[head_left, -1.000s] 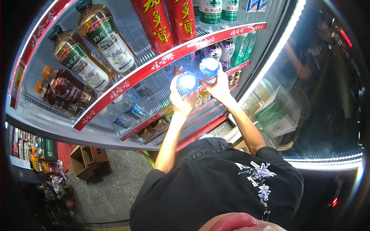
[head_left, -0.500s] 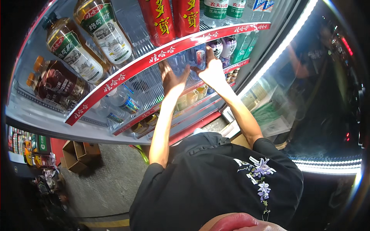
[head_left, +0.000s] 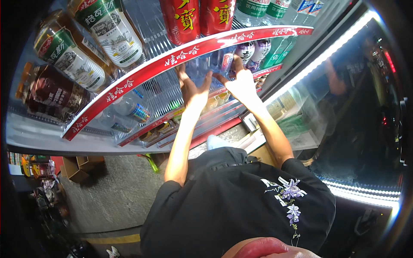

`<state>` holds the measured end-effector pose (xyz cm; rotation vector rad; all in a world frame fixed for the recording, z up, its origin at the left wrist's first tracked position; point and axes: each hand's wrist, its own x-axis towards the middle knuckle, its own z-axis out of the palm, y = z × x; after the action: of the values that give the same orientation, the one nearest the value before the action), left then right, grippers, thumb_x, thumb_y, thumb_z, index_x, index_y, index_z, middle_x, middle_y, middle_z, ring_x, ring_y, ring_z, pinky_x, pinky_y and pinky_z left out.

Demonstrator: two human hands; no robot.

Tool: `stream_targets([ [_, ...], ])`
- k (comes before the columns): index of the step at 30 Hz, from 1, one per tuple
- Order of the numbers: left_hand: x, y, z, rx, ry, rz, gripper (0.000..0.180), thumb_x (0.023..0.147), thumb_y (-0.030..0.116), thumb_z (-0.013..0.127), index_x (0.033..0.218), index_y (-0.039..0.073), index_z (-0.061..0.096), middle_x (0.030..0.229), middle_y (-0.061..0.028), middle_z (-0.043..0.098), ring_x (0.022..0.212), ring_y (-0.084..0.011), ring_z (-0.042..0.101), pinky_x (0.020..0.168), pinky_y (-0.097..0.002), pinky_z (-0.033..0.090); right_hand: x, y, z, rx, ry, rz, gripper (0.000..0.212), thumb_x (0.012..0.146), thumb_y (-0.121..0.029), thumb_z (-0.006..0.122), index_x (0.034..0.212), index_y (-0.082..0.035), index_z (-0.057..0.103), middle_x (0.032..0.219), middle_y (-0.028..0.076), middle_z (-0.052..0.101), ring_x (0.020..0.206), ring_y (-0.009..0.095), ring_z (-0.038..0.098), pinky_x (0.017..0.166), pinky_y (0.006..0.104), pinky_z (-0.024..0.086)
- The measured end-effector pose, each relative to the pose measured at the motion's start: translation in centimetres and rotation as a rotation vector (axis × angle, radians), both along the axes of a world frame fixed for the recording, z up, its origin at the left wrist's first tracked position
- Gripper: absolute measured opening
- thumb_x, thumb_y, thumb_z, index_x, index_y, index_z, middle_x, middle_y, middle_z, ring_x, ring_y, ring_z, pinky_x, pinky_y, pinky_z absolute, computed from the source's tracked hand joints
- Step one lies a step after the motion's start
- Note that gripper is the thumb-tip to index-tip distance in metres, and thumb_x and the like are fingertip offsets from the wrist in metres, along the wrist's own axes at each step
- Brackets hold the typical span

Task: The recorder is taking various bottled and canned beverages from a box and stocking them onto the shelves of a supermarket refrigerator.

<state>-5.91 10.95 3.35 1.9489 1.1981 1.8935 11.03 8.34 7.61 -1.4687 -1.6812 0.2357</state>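
My left hand (head_left: 193, 90) and my right hand (head_left: 241, 84) reach into the second shelf of a drinks fridge, under the red front strip of the shelf above. They clasp a group of clear, bluish plastic bottles (head_left: 200, 71) from both sides, fingers along the outer sides and thumbs angled inward across the front. A bottle with a pink-and-white label (head_left: 226, 62) stands by my right hand. My left fingertips are partly hidden by the strip. Purple-and-white bottles (head_left: 245, 51) and green bottles (head_left: 279, 50) stand just right of my right hand.
Above is a shelf with a red strip (head_left: 180, 56), red cans (head_left: 183, 21) and amber tea-coloured bottles (head_left: 71, 58). Clear bottles (head_left: 133, 109) lie left of my hands. The lit glass door (head_left: 340, 116) stands open at right. A cardboard box (head_left: 79, 167) sits on the floor.
The view has moved slightly closer to the shelves, which shift left and down at the left side. Both hands stay around the clear bottles with little visible change in grip.
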Motion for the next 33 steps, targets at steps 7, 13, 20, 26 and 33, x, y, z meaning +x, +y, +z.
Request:
stream_targets([
  [7, 0.2, -1.1, -1.4, -0.025, 0.037, 0.138, 0.090, 0.074, 0.011, 0.090, 0.148, 0.002, 0.039, 0.160, -0.0279, 0.027, 0.152, -0.0458, 0.024, 0.121, -0.0556, 0.028, -0.6, -0.2, -5.0, 0.069, 0.042, -0.036, 0.083, 0.079, -0.026, 0.086, 0.144, 0.006, 0.046, 0.117, 0.031, 0.067, 0.106, 0.043, 0.069, 0.086, 0.0434, 0.057],
  [13, 1.2, -2.1, 1.0, -0.165, -0.064, 0.111, 0.084, 0.068, 0.010, 0.095, 0.131, 0.003, 0.041, 0.136, -0.0189, 0.042, 0.131, -0.0328, 0.045, 0.105, -0.0493, 0.047, -1.6, 0.3, -8.7, 0.217, 0.138, -0.113, 0.082, 0.075, -0.013, 0.084, 0.146, 0.002, 0.046, 0.124, 0.028, 0.060, 0.111, 0.044, 0.061, 0.098, 0.0485, 0.051],
  [20, 0.8, -2.8, -0.5, -0.236, 0.109, 0.204, 0.086, 0.072, 0.007, 0.092, 0.142, 0.002, 0.043, 0.155, -0.0255, 0.029, 0.143, -0.0403, 0.036, 0.106, -0.0525, 0.049, -2.0, 1.2, -9.2, 0.360, 0.089, -0.098, 0.084, 0.073, -0.012, 0.082, 0.145, 0.006, 0.044, 0.116, 0.028, 0.059, 0.103, 0.045, 0.057, 0.090, 0.0509, 0.049],
  [26, 1.1, -2.5, 0.7, -0.413, -0.264, 0.076, 0.090, 0.070, 0.004, 0.092, 0.143, 0.006, 0.039, 0.153, -0.0202, 0.032, 0.141, -0.0339, 0.038, 0.107, -0.0524, 0.044, -1.8, 1.7, -9.5, 0.422, 0.072, -0.065, 0.084, 0.071, -0.013, 0.083, 0.144, 0.007, 0.046, 0.115, 0.026, 0.059, 0.099, 0.043, 0.058, 0.086, 0.0491, 0.049],
  [33, 1.0, -3.1, -0.5, -0.316, -0.156, 0.065, 0.096, 0.067, 0.003, 0.093, 0.144, 0.009, 0.037, 0.152, -0.0176, 0.032, 0.141, -0.0322, 0.037, 0.106, -0.0527, 0.043, -1.7, 1.4, -9.7, 0.406, 0.068, -0.052, 0.086, 0.069, -0.013, 0.085, 0.144, 0.007, 0.046, 0.118, 0.026, 0.060, 0.100, 0.043, 0.058, 0.087, 0.0492, 0.050],
])
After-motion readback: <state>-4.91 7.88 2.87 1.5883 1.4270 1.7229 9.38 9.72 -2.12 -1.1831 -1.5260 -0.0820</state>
